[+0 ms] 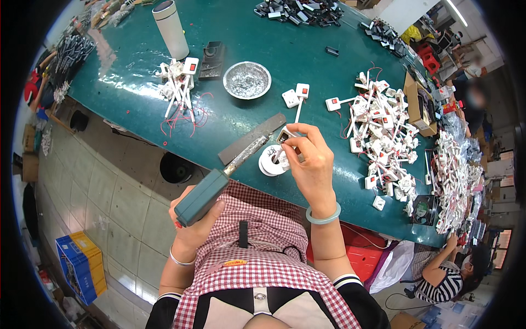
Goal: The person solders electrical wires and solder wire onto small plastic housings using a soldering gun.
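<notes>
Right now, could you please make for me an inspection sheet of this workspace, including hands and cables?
Surface: green table, shiny, bearing loose parts and piles.
Work things: green tool with its metal barrel near a small white-rimmed part; contact unclear. White spool-like holder below.
Clutter: large heap of white switch parts, metal bowl, flask, black parts pile.
Hands: left hand grips the tool; right hand pinches the part.
Cables: thin red wires trail from the left-hand white bundle.
Surroundings: tiled floor, blue-and-yellow box, person in stripes.
</notes>
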